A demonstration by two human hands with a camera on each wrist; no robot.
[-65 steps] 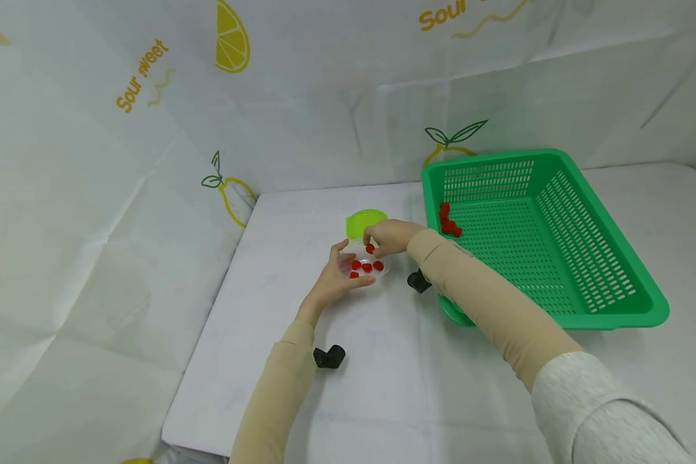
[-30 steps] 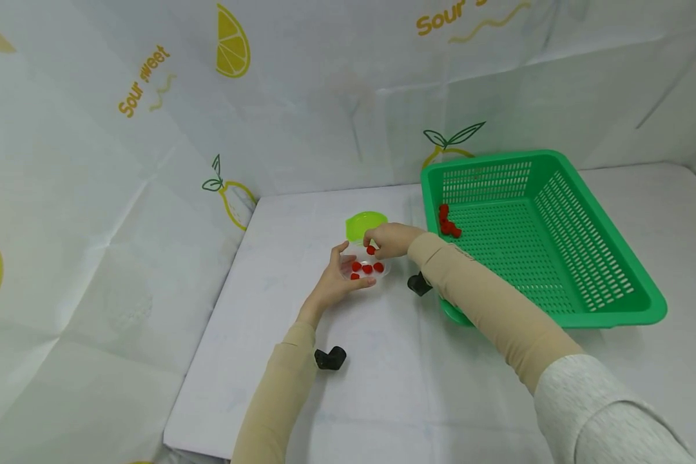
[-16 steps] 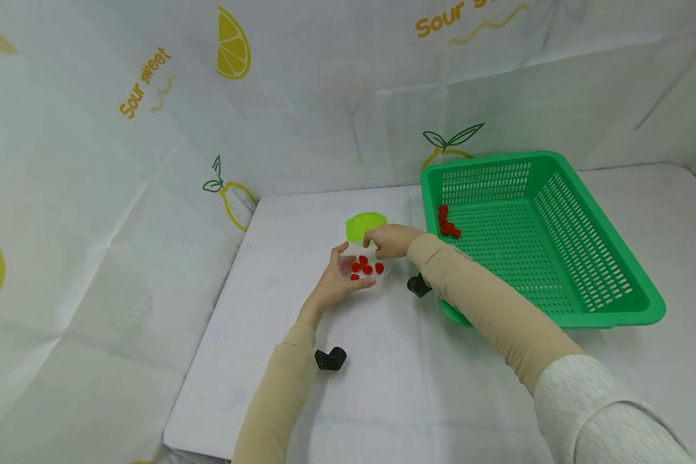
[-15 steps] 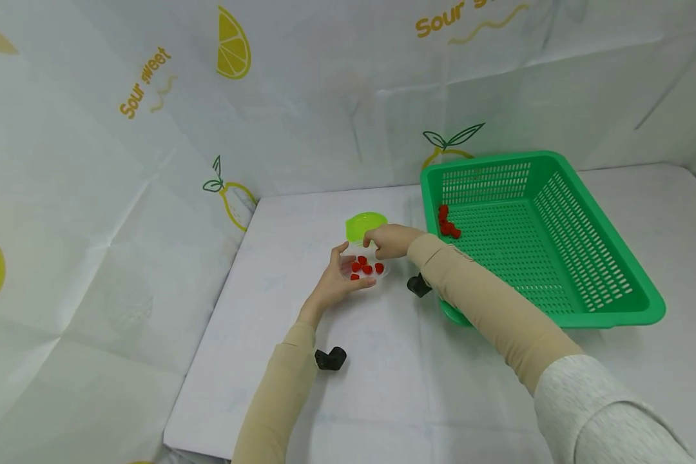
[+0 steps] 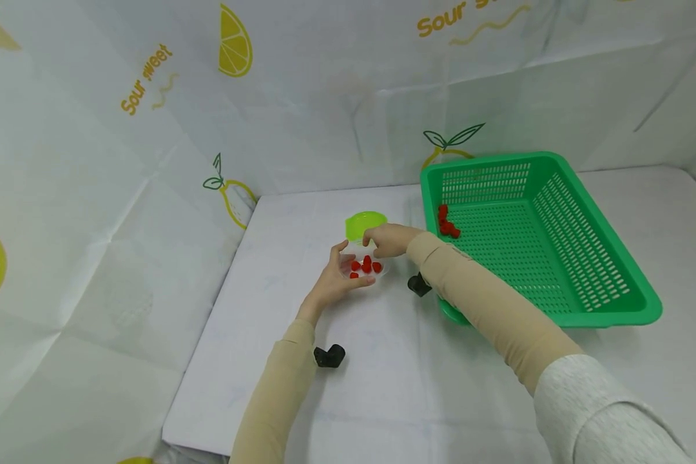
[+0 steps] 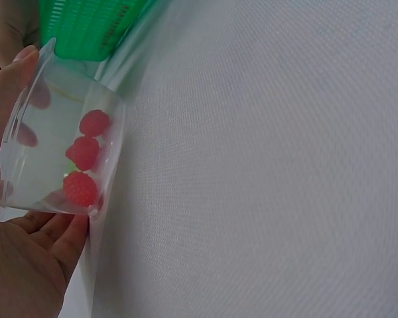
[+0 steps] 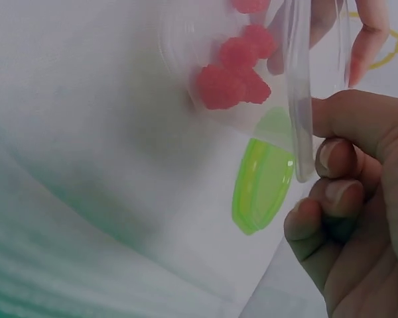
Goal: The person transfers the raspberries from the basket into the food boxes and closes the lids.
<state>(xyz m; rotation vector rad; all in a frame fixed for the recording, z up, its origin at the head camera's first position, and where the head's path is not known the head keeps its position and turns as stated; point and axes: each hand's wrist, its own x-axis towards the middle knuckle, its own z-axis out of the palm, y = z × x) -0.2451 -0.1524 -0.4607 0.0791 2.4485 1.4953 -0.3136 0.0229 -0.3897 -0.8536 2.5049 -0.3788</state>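
My left hand (image 5: pixel 329 283) grips a clear plastic cup (image 6: pixel 46 172) from its left side, thumb in front and fingers round the far side. Several red raspberries (image 6: pixel 79 189) lie at the cup's bottom, seen through its wall. Over the mouth of the cup is my right hand (image 5: pixel 391 240), its fingers loosely bent and no berry between them. In the right wrist view, the fingertips of that hand (image 7: pixel 358 192) are right at the rim. Just behind the cup lies a lime-green lid (image 5: pixel 365 224), partly covered by the right hand in the head view.
A large green slotted basket (image 5: pixel 562 322) stands to the right, with several more raspberries (image 5: pixel 448 227) along its left wall. One black angled piece (image 5: pixel 328 356) lies beside the left forearm, another black piece (image 5: pixel 419 285) by the right sleeve. A printed sheet hangs behind the white table (image 5: pixel 377 386).
The raspberry pinched by my right fingers has been let go and now lies with the others in the cup. Both hands have stayed nearly in place; the berries have shifted slightly.
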